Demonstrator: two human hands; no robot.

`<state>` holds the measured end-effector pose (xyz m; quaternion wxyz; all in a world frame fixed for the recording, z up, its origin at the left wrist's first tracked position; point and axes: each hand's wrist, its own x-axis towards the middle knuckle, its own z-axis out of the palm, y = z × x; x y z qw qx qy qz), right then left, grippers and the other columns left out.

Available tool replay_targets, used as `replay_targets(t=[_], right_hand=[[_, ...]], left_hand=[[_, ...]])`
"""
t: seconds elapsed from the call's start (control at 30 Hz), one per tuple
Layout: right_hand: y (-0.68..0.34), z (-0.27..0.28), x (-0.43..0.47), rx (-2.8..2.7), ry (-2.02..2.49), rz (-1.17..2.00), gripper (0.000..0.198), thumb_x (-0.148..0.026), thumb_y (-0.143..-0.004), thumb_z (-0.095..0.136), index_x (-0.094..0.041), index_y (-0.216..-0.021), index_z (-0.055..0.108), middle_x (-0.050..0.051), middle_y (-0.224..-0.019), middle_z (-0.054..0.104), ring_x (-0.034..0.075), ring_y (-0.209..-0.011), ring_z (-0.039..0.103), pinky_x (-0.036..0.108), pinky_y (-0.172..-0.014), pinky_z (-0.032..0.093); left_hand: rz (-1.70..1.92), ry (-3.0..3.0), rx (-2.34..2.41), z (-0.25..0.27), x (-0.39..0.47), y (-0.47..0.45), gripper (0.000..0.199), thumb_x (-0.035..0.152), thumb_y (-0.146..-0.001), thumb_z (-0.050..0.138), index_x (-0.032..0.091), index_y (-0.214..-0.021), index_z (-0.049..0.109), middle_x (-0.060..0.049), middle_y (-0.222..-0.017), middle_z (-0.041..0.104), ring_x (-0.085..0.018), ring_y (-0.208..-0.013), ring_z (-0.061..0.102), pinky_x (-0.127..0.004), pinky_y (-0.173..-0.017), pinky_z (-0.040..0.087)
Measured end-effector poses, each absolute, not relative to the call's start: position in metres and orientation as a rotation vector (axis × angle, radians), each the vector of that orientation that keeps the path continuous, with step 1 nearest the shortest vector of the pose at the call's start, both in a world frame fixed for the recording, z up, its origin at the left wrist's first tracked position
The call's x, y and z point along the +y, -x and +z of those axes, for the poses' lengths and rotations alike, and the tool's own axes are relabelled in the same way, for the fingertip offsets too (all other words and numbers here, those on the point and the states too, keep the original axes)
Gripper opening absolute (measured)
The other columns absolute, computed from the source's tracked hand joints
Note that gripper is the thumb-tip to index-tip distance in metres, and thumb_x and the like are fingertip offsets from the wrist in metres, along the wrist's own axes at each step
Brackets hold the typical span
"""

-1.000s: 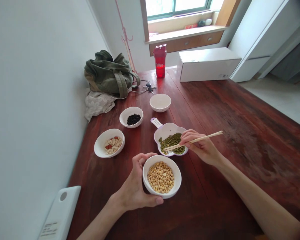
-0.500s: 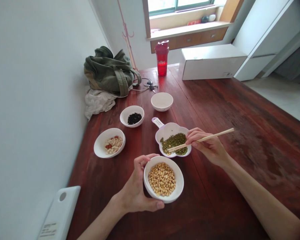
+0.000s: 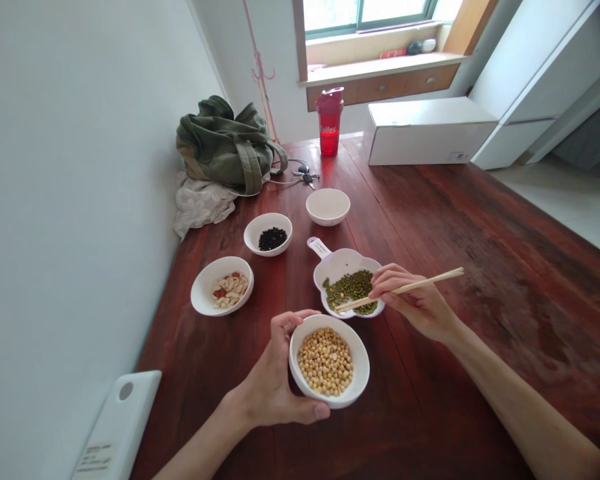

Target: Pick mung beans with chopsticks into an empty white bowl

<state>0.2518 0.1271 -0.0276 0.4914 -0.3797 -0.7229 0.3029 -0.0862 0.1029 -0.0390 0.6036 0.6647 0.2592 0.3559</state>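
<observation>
My left hand (image 3: 275,380) is closed round the left side of a white bowl (image 3: 361,363) of soybeans (image 3: 326,361), thumb at the front and fingers behind. In my right hand (image 3: 415,300) is a pair of chopsticks (image 3: 433,279), their tips low in a flower-shaped white dish (image 3: 340,261) with a labelled handle. Green mung beans (image 3: 353,287) lie in that dish, with a few yellowish beans near the tips. Whether the tips pinch a bean I cannot tell. The dish stands just behind the soybean bowl.
To the left are a bowl (image 3: 200,293) of peanuts and a bowl (image 3: 253,233) of black beans. Another white bowl (image 3: 329,205) stands behind the dish. Farther back are keys (image 3: 307,179), a green bag (image 3: 225,147), a red shaker bottle (image 3: 329,123) and a white box (image 3: 425,133).
The chopstick tips have shifted slightly down within the dish, near its front edge. My left hand keeps its hold on the bowl. The whole view has tilted a little.
</observation>
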Motion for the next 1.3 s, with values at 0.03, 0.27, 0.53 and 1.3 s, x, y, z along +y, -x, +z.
replay_targets(t=[0.03,0.27,0.53,1.3], right_hand=[[-0.252,-0.028,0.127,-1.762,0.923,0.733,0.02,-0.032,-0.111,0.068,-0.03,-0.107,0.088,0.006,-0.095,0.082,0.027,-0.103,0.073,0.046,-0.095,0.062],[-0.251,-0.026,0.126,-1.792,0.926,0.717,0.022,-0.035,-0.111,0.067,-0.031,-0.108,0.088,0.007,-0.097,0.084,0.028,-0.104,0.074,0.046,-0.095,0.062],[-0.249,-0.023,0.126,-1.777,0.902,0.739,0.022,-0.036,-0.111,0.068,-0.03,-0.106,0.088,0.007,-0.095,0.082,0.028,-0.103,0.074,0.046,-0.094,0.063],[-0.254,-0.013,0.123,-1.74,0.902,0.677,0.02,-0.029,-0.111,0.068,-0.031,-0.112,0.088,0.006,-0.097,0.084,0.028,-0.104,0.073,0.047,-0.095,0.06]], left_hand=[[0.821,-1.532,0.601,-0.039,0.103,0.086,0.103,0.07,-0.077,0.103,0.038,-0.146,0.034,-0.016,-0.162,0.043,-0.047,-0.148,0.052,-0.077,-0.123,0.039],[0.821,-1.547,0.6,-0.04,0.103,0.087,0.104,0.067,-0.076,0.105,0.039,-0.146,0.033,-0.016,-0.162,0.044,-0.046,-0.147,0.054,-0.074,-0.12,0.042],[0.818,-1.545,0.597,-0.038,0.102,0.086,0.104,0.067,-0.077,0.104,0.038,-0.146,0.033,-0.016,-0.161,0.043,-0.046,-0.148,0.053,-0.074,-0.122,0.041],[0.832,-1.546,0.576,-0.037,0.104,0.085,0.103,0.068,-0.078,0.104,0.032,-0.144,0.034,-0.019,-0.16,0.044,-0.041,-0.144,0.056,-0.062,-0.12,0.046]])
